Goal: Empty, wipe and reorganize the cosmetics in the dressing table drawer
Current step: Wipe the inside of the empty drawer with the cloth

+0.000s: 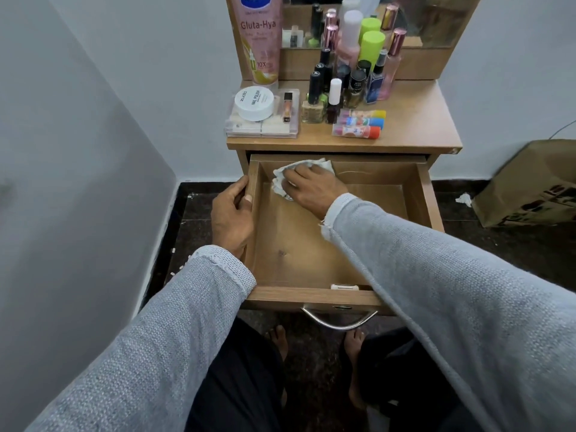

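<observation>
The left hand grips the drawer wall to steady it while right-hand fingers press a cloth into its far-left corner.

We see the wooden drawer pulled open, a crumpled white cloth in its far left corner, and the cosmetics crowded upright on the surface above.

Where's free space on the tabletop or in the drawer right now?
Tabletop: bare strip along the right edge, beside the lip balm sticks; left and centre are crowded with bottles. Drawer: floor bare right of the right hand wiping with the cloth.
</observation>
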The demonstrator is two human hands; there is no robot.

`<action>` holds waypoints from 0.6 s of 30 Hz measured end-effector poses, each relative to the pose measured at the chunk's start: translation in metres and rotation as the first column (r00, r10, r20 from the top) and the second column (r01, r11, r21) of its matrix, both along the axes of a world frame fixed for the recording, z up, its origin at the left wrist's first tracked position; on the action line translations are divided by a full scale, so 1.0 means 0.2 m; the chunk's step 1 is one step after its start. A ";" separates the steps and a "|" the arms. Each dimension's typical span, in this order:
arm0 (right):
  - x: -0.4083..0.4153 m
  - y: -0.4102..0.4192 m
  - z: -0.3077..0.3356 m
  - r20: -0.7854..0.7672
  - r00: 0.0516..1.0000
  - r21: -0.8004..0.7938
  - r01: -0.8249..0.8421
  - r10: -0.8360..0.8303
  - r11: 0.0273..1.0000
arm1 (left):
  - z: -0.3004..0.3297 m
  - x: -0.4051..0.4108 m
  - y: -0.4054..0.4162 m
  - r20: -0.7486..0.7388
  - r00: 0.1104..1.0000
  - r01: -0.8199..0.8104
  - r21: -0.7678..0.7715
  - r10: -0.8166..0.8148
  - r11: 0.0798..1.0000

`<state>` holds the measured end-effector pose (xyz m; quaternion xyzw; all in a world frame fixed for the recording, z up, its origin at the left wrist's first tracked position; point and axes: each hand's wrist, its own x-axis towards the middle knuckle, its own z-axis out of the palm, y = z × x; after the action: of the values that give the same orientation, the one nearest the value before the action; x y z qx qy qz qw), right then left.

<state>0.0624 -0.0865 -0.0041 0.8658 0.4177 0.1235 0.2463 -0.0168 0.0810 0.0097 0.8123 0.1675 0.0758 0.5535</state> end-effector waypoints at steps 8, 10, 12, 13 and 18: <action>-0.06 -0.41 0.03 -0.004 0.977 -0.025 0.214 -0.214 0.976 | 0.00 -0.01 0.00 0.009 1.000 0.004 0.032 -0.005 0.999; -0.06 -0.47 0.04 -0.012 0.967 -0.063 0.255 -0.256 0.965 | 0.00 -0.01 0.00 0.005 1.000 0.003 0.047 -0.003 0.999; -0.07 -0.49 0.02 0.007 0.961 -0.087 0.277 -0.277 0.957 | 0.00 -0.01 0.00 0.005 1.000 0.006 0.052 -0.006 0.999; -0.07 -0.49 0.02 0.014 0.954 -0.083 0.300 -0.300 0.950 | -0.01 0.00 0.00 0.005 1.000 0.009 0.056 -0.009 0.998; -0.07 -0.37 0.01 -0.014 0.960 0.007 0.280 -0.280 0.960 | -0.03 0.01 0.00 0.003 1.000 0.006 0.062 -0.006 0.998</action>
<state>0.0486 -0.1611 -0.0029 0.9180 0.2922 0.0838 0.2548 -0.0153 0.0807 0.0045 0.8295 0.1617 0.0806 0.5285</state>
